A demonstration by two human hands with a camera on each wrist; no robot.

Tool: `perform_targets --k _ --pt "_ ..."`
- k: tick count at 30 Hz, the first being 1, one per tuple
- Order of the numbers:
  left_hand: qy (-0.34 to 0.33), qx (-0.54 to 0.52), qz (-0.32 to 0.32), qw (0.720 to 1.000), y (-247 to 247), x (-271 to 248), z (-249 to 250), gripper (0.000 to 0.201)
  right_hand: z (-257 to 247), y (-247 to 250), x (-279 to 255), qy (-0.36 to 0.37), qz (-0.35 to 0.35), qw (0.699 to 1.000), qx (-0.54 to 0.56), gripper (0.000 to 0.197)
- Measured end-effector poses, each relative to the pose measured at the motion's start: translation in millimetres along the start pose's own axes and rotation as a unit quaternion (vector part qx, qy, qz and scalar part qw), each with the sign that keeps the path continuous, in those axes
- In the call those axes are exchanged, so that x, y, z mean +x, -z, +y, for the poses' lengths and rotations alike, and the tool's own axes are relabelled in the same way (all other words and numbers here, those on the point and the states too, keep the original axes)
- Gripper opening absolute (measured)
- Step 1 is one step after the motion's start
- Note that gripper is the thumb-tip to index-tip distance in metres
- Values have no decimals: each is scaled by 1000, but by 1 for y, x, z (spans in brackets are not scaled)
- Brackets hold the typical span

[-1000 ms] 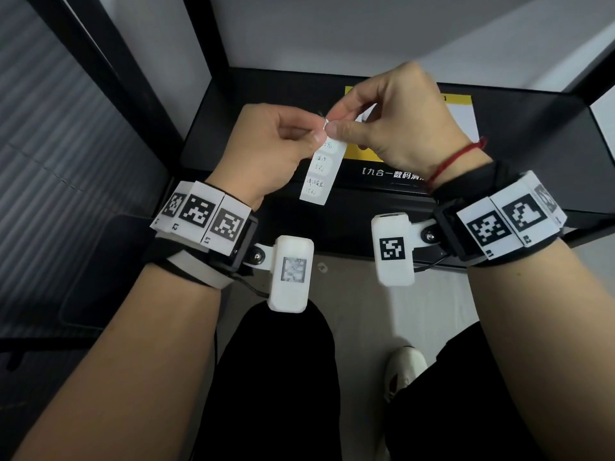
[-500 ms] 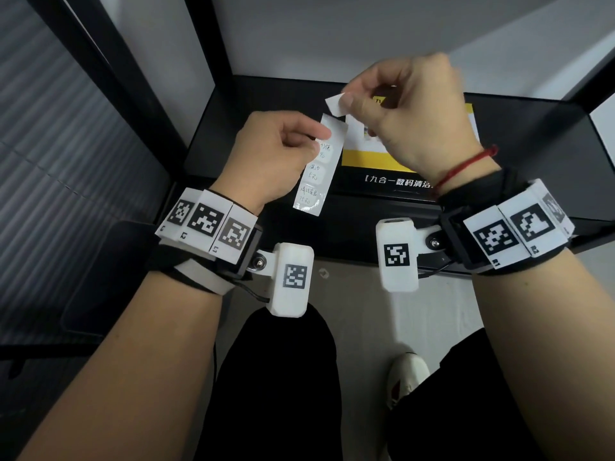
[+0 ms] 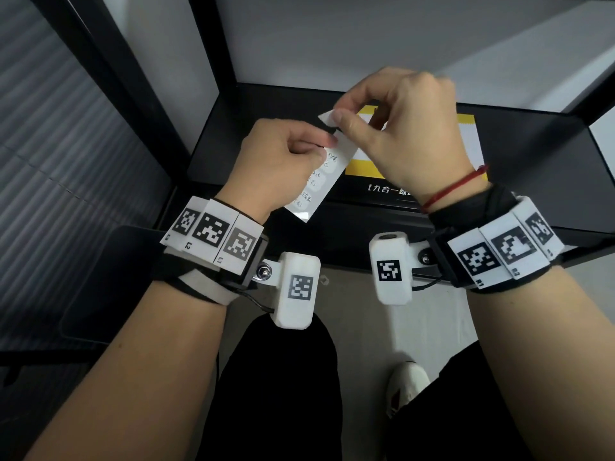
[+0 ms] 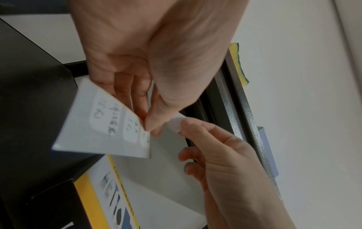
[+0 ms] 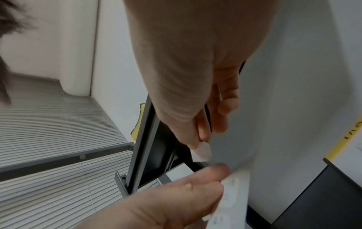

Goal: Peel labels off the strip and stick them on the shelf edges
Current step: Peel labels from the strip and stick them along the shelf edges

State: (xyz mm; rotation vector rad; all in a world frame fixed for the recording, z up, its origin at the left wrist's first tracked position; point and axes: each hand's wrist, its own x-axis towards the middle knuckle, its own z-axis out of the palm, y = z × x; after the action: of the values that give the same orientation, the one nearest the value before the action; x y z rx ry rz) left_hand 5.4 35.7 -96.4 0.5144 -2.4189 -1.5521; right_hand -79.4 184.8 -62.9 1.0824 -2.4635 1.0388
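Observation:
My left hand [image 3: 293, 154] pinches the top of a white label strip [image 3: 319, 181] that hangs down over the black shelf's front edge [image 3: 376, 224]. The strip [image 4: 105, 124] carries several handwritten labels. My right hand [image 3: 399, 128] pinches a small white label [image 3: 327, 118] between thumb and forefinger, just above and clear of the strip's top. That label [image 5: 202, 151] shows at my right fingertips, and also [image 4: 175, 124] next to my left thumb. The left hand [image 5: 176, 198] with the strip [image 5: 233, 195] appears below it in the right wrist view.
A yellow and white printed box [image 3: 466, 141] lies flat on the black shelf [image 3: 253, 128]. Black uprights [image 3: 209, 44] frame the shelf on the left and right. A white wall stands behind, and ribbed blinds [image 3: 50, 161] to the left. My legs and a shoe [image 3: 407, 384] are below.
My right hand has peeled the label off the strip's top and lifted it up and away. Both hands have risen a little, and the strip now hangs more slanted.

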Motion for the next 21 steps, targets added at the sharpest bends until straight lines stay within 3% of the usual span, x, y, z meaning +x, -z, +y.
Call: perform_targets --k 7,12,16,21 --pt "-20 10 3 1000 5 0 9 21 1 -5 0 24 -86 996 18 15" --pt "-11 8 2 1000 10 0 7 25 7 -1 6 -40 -45 995 79 9" --pt "-21 4 -9 1000 9 0 9 25 9 -6 9 -91 -70 986 121 9" --pt "-30 8 -11 999 10 2 12 30 9 -8 10 -104 -74 984 125 7"
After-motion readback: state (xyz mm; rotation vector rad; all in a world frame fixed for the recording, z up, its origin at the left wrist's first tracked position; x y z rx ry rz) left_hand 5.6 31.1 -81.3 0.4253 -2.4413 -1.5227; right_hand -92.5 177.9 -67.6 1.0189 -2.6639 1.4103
